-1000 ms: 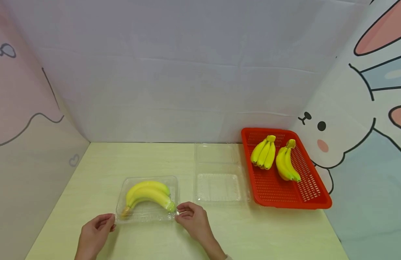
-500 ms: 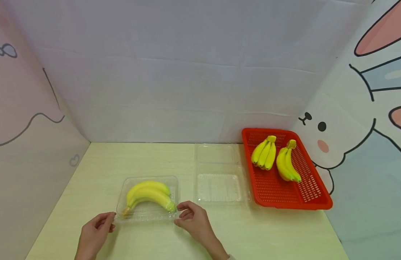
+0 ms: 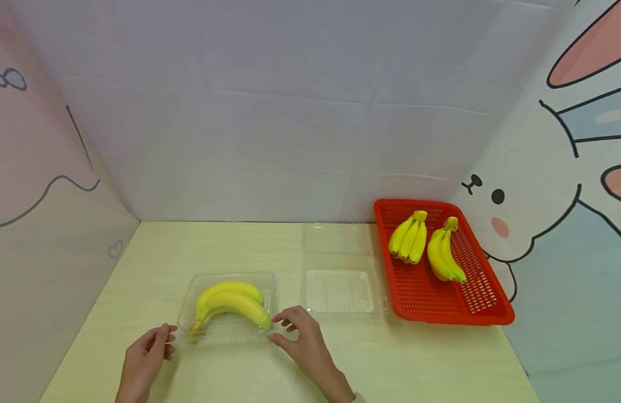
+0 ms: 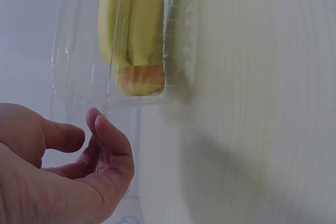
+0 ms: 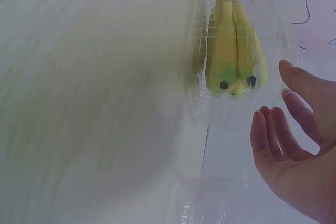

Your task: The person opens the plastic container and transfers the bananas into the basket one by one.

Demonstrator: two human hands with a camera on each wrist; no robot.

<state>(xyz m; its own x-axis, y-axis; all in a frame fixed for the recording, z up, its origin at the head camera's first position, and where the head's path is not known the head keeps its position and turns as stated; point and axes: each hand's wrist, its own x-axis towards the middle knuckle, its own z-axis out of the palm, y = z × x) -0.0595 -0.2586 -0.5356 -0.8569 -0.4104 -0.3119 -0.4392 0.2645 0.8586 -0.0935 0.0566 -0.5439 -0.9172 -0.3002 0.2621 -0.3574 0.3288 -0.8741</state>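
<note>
A clear plastic clamshell box [image 3: 188, 299] with a bunch of yellow bananas [image 3: 232, 300] inside sits on the table at front left. My left hand [image 3: 144, 358] is at its near left corner, index fingertip right at the edge. In the left wrist view, a gap shows between thumb and fingertips, close under the clear lid [image 4: 79, 66]. At the near right corner, my right hand [image 3: 305, 350] has its thumb and fingers spread apart, with fingertips close to the lid edge. The right wrist view shows the banana tips [image 5: 231, 85] through the plastic.
A second clear clamshell box [image 3: 338, 291] lies unfolded to the right, holding nothing. Beside it, a red plastic basket [image 3: 431, 313] holds two banana bunches [image 3: 408, 238]. White cloth [image 3: 270, 140] rises behind the table, with printed panels on both sides.
The fingers of both hands have loosened and parted at the box's near corners. My left hand has drawn back slightly. The box and basket stay in place.
</note>
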